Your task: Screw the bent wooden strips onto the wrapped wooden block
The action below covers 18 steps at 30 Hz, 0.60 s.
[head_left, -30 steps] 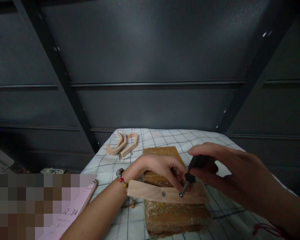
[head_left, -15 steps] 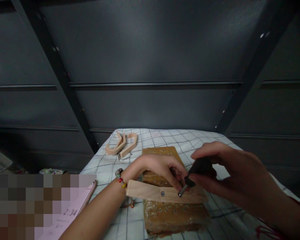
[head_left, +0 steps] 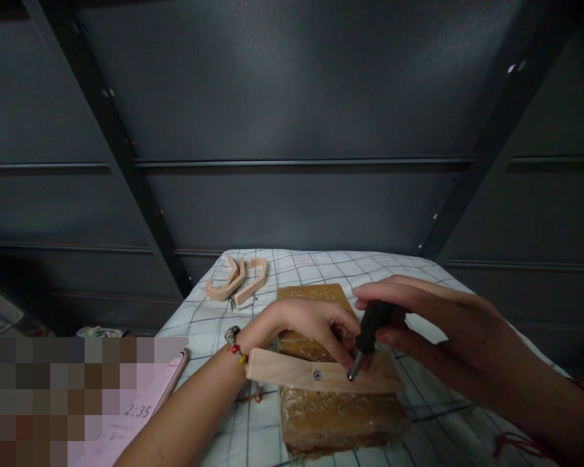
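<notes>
Long pale wooden bar (head_left: 333, 382): smooth, matt, grained
Brown rectangular taped block (head_left: 343, 418): glossy, pitted
Black-handled screwdriver (head_left: 368, 337): shiny metal shaft
White checked cloth (head_left: 328, 261): matt

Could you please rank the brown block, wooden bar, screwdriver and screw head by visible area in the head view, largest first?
Brown block
Wooden bar
Screwdriver, partly covered by the right hand
Screw head
</notes>
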Tool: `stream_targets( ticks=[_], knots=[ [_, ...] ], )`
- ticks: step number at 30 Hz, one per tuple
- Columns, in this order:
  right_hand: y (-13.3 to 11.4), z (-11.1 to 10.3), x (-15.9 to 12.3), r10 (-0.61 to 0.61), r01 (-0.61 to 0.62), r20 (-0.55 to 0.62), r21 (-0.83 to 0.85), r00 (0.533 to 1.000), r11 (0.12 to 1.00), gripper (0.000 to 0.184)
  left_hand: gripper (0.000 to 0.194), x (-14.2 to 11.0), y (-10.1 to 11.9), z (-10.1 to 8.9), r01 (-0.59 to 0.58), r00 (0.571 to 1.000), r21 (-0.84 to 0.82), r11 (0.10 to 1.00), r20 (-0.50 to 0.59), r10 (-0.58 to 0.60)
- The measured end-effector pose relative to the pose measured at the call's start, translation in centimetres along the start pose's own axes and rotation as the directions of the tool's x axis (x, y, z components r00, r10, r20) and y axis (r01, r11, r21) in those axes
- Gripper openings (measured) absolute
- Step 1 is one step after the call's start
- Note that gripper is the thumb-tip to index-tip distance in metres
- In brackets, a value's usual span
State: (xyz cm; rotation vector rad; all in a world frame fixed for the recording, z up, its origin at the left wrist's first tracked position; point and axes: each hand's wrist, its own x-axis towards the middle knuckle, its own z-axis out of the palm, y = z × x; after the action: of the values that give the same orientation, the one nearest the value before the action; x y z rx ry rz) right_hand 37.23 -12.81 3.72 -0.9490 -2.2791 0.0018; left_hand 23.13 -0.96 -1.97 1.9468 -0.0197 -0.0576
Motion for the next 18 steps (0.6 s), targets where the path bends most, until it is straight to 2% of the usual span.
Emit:
stream_targets(
  ticks=[2, 4, 9, 14, 18],
  knots=[
    [0.2, -0.2, -0.1, -0.041, 0.042, 0.043, -0.010, 0.998, 0.999, 0.031, 0.011, 0.0, -0.2, -0.1, -0.043, 0.998, -0.008, 0.999, 0.034, 0.043],
    [0.4, -0.3, -0.3, -0.022, 0.022, 0.034, -0.009, 0.999, 1.000, 0.031, 0.011, 0.1, -0.3, -0.1, -0.038, 0.998, -0.037, 0.999, 0.046, 0.039],
    [0.1, 0.3, -0.2, 0.082, -0.081, -0.090, 0.010, 0.993, 0.997, 0.012, 0.016, 0.2, 0.2, 0.2, 0.089, 0.996, -0.128, 0.988, 0.015, -0.088],
    [-0.6, 1.0, 0.0, 0.100, -0.087, -0.163, 0.086, 0.982, 0.992, 0.012, 0.016, 0.1, 0.3, 0.2, 0.087, 0.996, -0.157, 0.984, 0.005, -0.088],
    [-0.9, 1.1, 0.0, 0.127, -0.119, -0.201, 0.050, 0.971, 0.992, 0.010, 0.016, 0.0, 0.3, 0.2, 0.099, 0.995, -0.121, 0.988, 0.007, -0.099]
  ],
)
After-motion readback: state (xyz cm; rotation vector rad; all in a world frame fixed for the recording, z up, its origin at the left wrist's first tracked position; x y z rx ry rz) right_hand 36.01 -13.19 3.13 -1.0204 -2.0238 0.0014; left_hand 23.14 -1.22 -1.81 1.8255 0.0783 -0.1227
